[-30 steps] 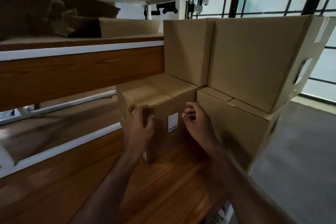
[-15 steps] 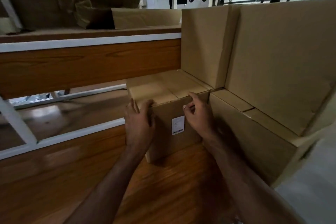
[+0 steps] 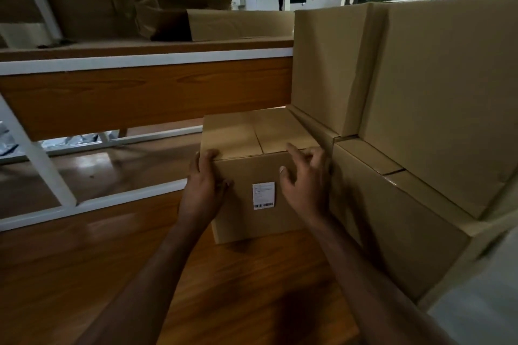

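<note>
The left hand (image 3: 206, 185) gripped the box (image 3: 252, 168) at its left corner; the right hand (image 3: 305, 182) curled over its right top edge.

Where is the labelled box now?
Head view, centre: the labelled box stands on the wooden shelf, between the left hand and right hand, larger boxes on its right.

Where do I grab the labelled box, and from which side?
From the front, at its two upper front corners. The labelled box stands upright with its left side free, where the left hand grips; its right side sits close against the neighbouring box, so the right hand likely must hook the top edge.
</note>
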Action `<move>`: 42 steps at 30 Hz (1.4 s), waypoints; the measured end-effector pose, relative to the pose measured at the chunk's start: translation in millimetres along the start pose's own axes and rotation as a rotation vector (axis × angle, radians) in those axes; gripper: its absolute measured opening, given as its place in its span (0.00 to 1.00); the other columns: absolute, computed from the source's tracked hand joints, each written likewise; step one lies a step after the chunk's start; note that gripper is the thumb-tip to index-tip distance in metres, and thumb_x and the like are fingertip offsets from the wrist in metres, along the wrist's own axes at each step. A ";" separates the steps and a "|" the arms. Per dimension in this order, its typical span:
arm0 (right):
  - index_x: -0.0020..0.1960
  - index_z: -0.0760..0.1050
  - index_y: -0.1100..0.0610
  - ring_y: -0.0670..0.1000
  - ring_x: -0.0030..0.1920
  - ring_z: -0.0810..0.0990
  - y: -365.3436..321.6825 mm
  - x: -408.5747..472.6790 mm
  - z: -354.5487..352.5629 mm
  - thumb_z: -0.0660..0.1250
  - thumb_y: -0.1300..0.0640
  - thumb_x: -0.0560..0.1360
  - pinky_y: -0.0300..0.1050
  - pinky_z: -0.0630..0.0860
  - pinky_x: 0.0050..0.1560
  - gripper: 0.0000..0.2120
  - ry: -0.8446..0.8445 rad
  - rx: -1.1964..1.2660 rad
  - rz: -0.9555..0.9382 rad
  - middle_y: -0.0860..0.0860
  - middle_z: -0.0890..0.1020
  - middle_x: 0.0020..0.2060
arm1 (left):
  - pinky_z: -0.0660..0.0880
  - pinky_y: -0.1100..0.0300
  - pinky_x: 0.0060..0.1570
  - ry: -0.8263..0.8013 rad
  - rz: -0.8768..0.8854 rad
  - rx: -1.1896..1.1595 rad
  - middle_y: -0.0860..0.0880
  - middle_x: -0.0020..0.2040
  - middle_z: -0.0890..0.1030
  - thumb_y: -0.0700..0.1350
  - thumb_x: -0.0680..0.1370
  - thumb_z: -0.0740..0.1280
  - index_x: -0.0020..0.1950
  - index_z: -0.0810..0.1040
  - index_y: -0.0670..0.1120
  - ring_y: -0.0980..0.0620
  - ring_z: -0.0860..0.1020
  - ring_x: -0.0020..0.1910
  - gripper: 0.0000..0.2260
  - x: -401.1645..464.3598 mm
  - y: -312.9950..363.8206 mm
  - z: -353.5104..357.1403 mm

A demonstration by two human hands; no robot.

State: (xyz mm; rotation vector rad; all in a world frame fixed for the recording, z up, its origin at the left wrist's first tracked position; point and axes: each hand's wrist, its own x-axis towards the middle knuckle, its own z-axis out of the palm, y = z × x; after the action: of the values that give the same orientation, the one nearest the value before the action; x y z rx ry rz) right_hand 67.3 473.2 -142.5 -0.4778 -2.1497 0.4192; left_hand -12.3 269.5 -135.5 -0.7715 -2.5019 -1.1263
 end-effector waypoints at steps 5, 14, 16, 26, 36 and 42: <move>0.78 0.55 0.52 0.58 0.72 0.65 7.4 -20.8 15.3 0.74 0.54 0.72 0.49 0.72 0.64 0.41 0.106 0.290 0.340 0.59 0.61 0.75 | 0.72 0.53 0.63 0.016 -0.185 -0.289 0.50 0.73 0.67 0.43 0.79 0.71 0.81 0.44 0.50 0.53 0.70 0.68 0.41 -17.4 -1.4 9.7; 0.80 0.51 0.57 0.58 0.73 0.63 -11.6 -46.4 27.7 0.74 0.54 0.72 0.48 0.61 0.69 0.46 0.041 0.224 0.302 0.59 0.63 0.75 | 0.68 0.58 0.59 -0.152 -0.469 -0.443 0.46 0.73 0.71 0.48 0.83 0.64 0.79 0.59 0.47 0.51 0.71 0.67 0.26 -40.1 -29.9 0.5; 0.80 0.52 0.56 0.58 0.73 0.63 -21.9 -53.6 30.9 0.74 0.55 0.72 0.46 0.60 0.68 0.45 0.022 0.258 0.288 0.58 0.63 0.75 | 0.69 0.57 0.58 -0.094 -0.484 -0.458 0.47 0.72 0.72 0.49 0.83 0.64 0.78 0.62 0.47 0.51 0.71 0.67 0.25 -46.4 -36.0 -11.2; 0.78 0.59 0.58 0.48 0.68 0.65 -135.2 -107.7 36.1 0.68 0.55 0.73 0.33 0.61 0.64 0.37 -0.025 0.442 0.081 0.58 0.68 0.70 | 0.72 0.54 0.59 0.172 -0.526 -0.466 0.48 0.67 0.76 0.51 0.82 0.63 0.75 0.68 0.47 0.50 0.74 0.64 0.22 -105.1 -110.5 -128.6; 0.74 0.66 0.61 0.48 0.64 0.72 -314.0 -146.1 36.8 0.67 0.59 0.77 0.38 0.72 0.60 0.27 0.100 0.506 -0.064 0.60 0.72 0.65 | 0.74 0.45 0.64 0.329 -0.370 -0.439 0.55 0.65 0.72 0.63 0.80 0.63 0.70 0.67 0.62 0.54 0.74 0.63 0.19 -156.0 -180.4 -298.1; 0.71 0.72 0.60 0.39 0.58 0.66 -378.3 -160.6 29.3 0.69 0.57 0.77 0.14 0.58 0.51 0.23 0.054 0.413 -0.103 0.62 0.76 0.63 | 0.77 0.55 0.51 0.473 -0.360 -0.339 0.48 0.57 0.76 0.60 0.80 0.64 0.58 0.71 0.50 0.53 0.76 0.53 0.15 -165.0 -202.5 -356.6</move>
State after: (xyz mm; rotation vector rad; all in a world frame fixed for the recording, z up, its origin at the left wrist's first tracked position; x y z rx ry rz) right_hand 61.4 63.9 -96.1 -0.1425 -1.9556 0.7612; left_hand 20.1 -169.9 -101.0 -0.0900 -2.1153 -1.6564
